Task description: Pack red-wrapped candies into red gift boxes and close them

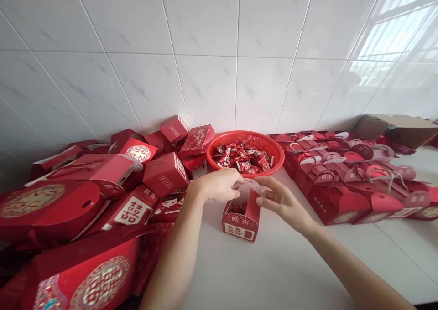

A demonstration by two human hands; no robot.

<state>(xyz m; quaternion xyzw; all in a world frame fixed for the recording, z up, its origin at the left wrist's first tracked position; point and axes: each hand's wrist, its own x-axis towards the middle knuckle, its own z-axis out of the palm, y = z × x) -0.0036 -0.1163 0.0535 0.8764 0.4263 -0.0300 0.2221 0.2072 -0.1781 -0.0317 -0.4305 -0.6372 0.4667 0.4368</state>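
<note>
A small red candy box [240, 230] with white printed lettering stands upright on the grey-white table, its top flaps open. A few red-wrapped candies [238, 208] show inside it. From the left, my left hand [221, 184] reaches over the box with curled fingers at its back left flap; the fingertips are partly hidden. On the other side, my right hand [282, 204] holds the right flaps between thumb and fingers. Just behind both hands sits a red plastic basket [278, 162] full of wrapped candies [244, 157].
Many red gift boxes [130, 209] lie heaped at the left, up to the tiled wall [205, 91]. Rows of closed red boxes [342, 182] with cord handles stand at the right. A brown cardboard box [410, 130] is at the back right.
</note>
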